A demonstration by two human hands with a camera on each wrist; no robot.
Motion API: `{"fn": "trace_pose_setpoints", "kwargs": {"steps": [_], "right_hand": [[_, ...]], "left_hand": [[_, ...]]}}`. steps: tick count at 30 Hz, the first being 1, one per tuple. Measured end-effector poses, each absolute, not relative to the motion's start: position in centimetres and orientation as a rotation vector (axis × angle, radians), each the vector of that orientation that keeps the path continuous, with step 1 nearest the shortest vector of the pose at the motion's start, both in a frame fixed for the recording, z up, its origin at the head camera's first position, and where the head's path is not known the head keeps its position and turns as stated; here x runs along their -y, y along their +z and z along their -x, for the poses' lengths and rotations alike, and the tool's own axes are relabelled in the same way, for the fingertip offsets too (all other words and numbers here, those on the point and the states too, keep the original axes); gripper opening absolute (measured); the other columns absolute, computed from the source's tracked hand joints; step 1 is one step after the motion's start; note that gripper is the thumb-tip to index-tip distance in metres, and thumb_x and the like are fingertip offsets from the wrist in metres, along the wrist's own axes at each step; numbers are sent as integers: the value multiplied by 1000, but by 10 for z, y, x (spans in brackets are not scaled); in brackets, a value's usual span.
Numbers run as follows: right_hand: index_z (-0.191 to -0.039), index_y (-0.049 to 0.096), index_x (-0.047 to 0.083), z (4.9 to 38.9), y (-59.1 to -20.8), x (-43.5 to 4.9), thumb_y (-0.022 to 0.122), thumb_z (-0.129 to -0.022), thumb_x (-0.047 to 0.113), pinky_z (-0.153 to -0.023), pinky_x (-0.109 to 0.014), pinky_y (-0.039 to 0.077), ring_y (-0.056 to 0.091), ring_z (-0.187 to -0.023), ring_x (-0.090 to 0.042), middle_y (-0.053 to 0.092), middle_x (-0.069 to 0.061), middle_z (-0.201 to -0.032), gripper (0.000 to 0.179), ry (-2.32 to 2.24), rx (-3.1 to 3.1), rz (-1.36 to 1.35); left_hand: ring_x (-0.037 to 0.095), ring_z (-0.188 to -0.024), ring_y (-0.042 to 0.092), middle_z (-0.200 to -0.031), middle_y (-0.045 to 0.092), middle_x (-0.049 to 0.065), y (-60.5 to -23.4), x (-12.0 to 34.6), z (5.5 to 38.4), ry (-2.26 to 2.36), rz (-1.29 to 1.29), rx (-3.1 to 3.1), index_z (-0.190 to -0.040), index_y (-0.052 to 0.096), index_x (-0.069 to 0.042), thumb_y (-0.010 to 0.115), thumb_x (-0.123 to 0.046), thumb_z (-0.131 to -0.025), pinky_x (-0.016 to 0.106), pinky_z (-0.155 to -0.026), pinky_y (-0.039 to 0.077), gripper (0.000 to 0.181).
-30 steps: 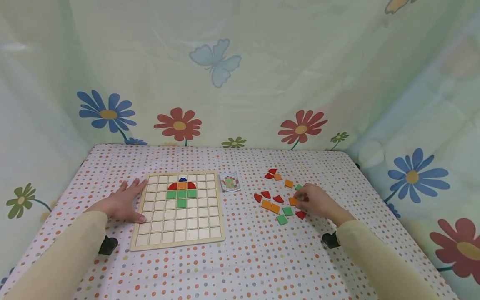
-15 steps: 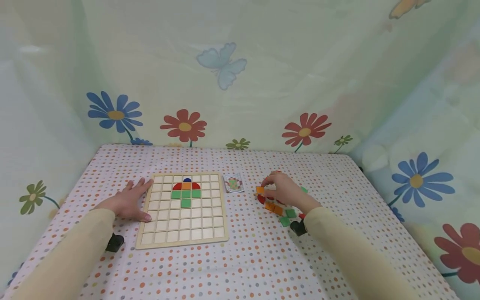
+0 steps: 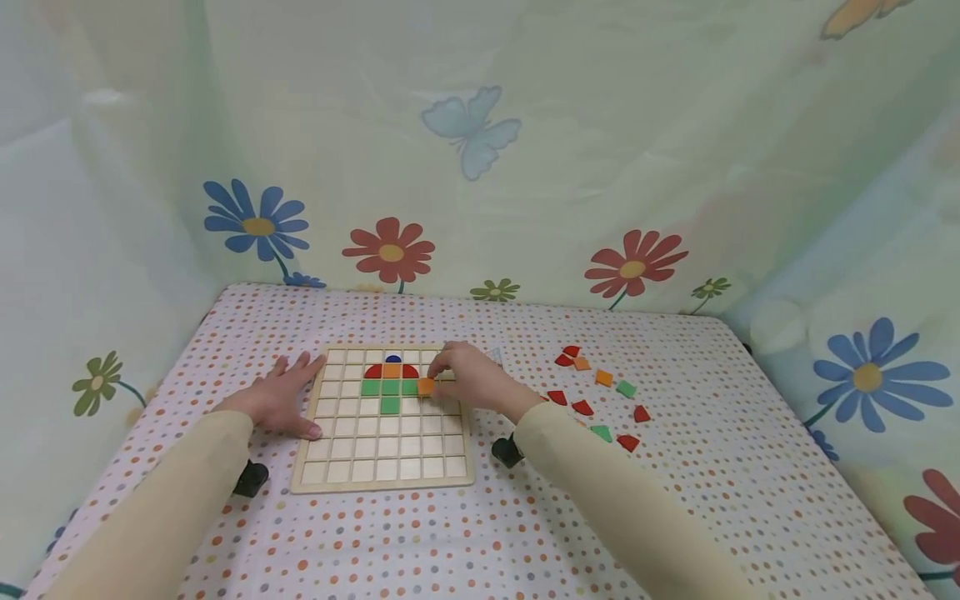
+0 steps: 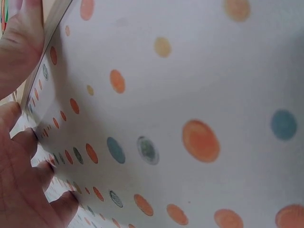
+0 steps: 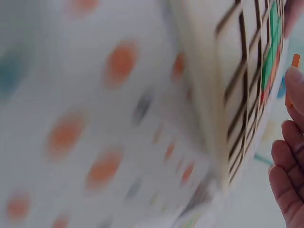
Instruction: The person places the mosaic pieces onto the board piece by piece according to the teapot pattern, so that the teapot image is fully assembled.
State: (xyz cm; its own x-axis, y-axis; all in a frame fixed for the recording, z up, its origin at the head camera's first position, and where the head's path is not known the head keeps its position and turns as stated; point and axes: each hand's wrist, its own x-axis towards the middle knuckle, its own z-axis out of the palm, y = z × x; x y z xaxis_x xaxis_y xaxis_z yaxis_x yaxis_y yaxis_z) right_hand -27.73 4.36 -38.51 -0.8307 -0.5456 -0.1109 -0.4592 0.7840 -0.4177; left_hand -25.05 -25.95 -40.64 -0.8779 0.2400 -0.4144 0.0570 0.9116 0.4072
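Note:
A wooden grid board [image 3: 352, 450] lies on the table, with a blue half-round piece [image 3: 393, 359], red quarter-round pieces [image 3: 373, 372], an orange square [image 3: 391, 371] and several green squares [image 3: 390, 405] set in its cells. My left hand [image 3: 279, 398] rests at the board's left edge, fingers spread and thumb on the frame. Over the right part of the board my right hand [image 3: 476, 379] pinches an orange square tile [image 3: 425, 387], just right of the green row. In the right wrist view that orange tile [image 5: 295, 61] shows edge-on at the thumb, above the board.
Loose red pieces [image 3: 582, 407], orange squares [image 3: 603, 378] and green squares [image 3: 627, 388] lie scattered right of the board. A small picture card [image 3: 495, 356] is mostly hidden behind my right hand. A flowered curtain [image 3: 555, 183] stands behind the dotted table [image 3: 480, 525].
My right hand has picked up an orange square from the loose pieces and carried it left over the board. The left hand stays at the board's edge. The head view has shifted slightly.

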Motion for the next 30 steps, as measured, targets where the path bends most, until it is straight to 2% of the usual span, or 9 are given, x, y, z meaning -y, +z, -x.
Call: {"fn": "trace_pose_setpoints", "kwargs": {"steps": [4, 14, 21, 30], "right_hand": [[-111, 76, 7, 277, -389, -23, 78, -91, 17, -95, -36, 55, 62, -107, -22, 68, -7, -114, 23, -560, -2705, 846], [-106, 77, 11, 275, -398, 11, 80, -90, 27, -87, -25, 53, 59, -98, -15, 68, -1, -105, 22, -391, -2729, 971], [-107, 78, 11, 272, -396, 25, 82, -88, 31, -86, -22, 54, 61, -100, -15, 70, 0, -106, 27, -280, -2743, 1000], [-100, 79, 14, 268, -399, 34, 83, -86, 34, -86, -23, 54, 62, -100, -17, 70, 1, -102, 25, -183, -2789, 1051]], "left_hand": [[58, -152, -10, -168, -3, 31, -405, 259, 251, 532, -218, -2602, -164, 8, -2, 90, -31, -76, 75, -120, 3, 124], [56, -152, -10, -168, -5, 30, -405, 261, 250, 544, -234, -2592, -164, 7, -3, 90, -34, -75, 75, -120, 3, 126], [57, -152, -10, -168, -4, 30, -405, 261, 249, 546, -229, -2593, -164, 7, -3, 90, -33, -76, 75, -120, 3, 125], [58, -152, -9, -168, -2, 30, -404, 259, 249, 540, -228, -2602, -164, 9, -3, 90, -32, -76, 77, -119, 4, 124]]}}
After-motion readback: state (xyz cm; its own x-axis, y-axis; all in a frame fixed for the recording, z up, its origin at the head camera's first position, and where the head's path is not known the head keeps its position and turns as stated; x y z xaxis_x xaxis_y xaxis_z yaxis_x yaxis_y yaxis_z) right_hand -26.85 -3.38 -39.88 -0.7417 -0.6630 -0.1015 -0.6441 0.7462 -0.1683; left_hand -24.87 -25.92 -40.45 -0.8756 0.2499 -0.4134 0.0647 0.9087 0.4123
